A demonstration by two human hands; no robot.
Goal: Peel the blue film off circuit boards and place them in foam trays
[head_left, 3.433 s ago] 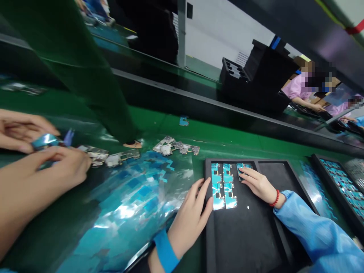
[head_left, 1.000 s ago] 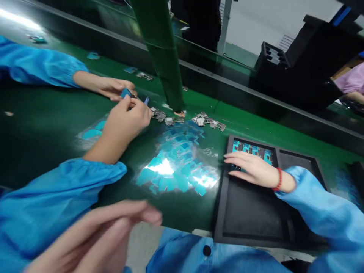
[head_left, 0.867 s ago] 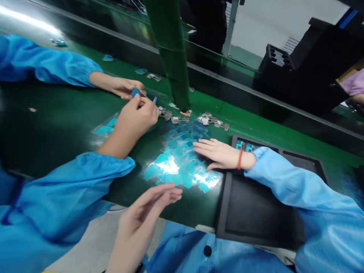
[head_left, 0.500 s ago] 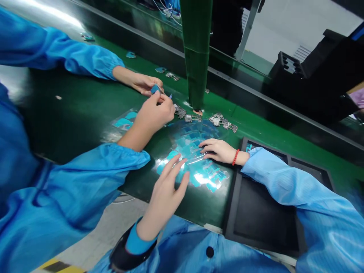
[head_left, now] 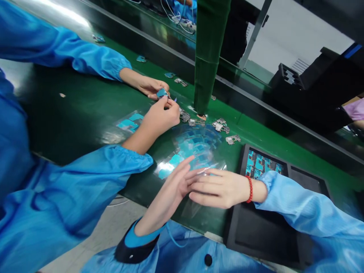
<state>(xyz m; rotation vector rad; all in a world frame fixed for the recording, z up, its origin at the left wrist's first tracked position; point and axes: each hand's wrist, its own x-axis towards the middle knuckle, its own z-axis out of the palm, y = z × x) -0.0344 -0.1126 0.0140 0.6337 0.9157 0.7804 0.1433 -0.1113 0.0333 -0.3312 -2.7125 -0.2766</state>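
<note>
My left hand [head_left: 172,189] and my right hand [head_left: 220,187], with a red bead bracelet on its wrist, meet above the near edge of the green belt. Their fingertips pinch a clear film sheet [head_left: 209,169] between them, lifted off the shiny pile of films with blue patches [head_left: 196,146]. Right of my hands lies a black tray [head_left: 247,231] with several blue-covered parts [head_left: 260,165] in its far corner. Small metal parts [head_left: 220,125] lie beyond the pile.
A co-worker in blue sleeves at my left holds a small blue-covered part [head_left: 162,93] between two hands [head_left: 159,117]. A green post [head_left: 209,57] stands on the belt behind the parts. Black stacked trays [head_left: 307,87] sit at the far right.
My right hand left the tray and reached onto the film pile; my left hand came up to it. Both have now drawn back toward me with one clear sheet.
</note>
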